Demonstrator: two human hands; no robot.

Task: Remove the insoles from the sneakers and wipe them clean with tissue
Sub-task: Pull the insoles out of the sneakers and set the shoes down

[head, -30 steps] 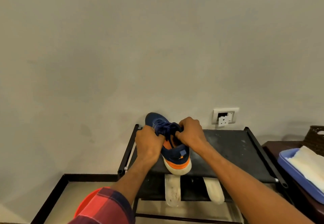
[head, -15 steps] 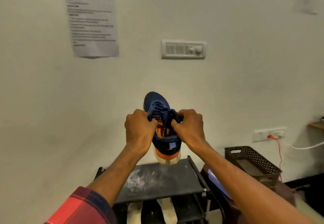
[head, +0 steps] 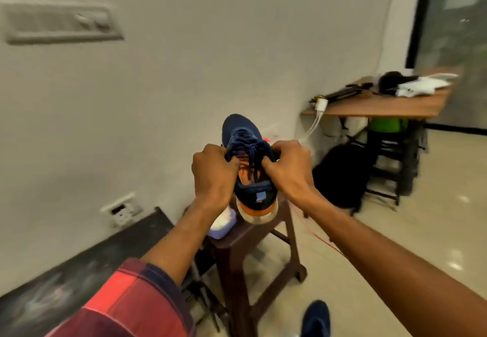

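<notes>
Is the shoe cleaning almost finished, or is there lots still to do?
Lots still to do. Done: nothing shows as cleaned. In hand: the left hand and right hand both grip the navy and orange sneaker at its laces, pulling its opening wide; the insole isn't out. Left: pull it out, wipe it with white tissue from the brown stool, then do the second navy sneaker on the floor.

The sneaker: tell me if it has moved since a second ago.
Yes. The sneaker, then resting on the black rack, is now held up rightward above the brown stool.
</notes>
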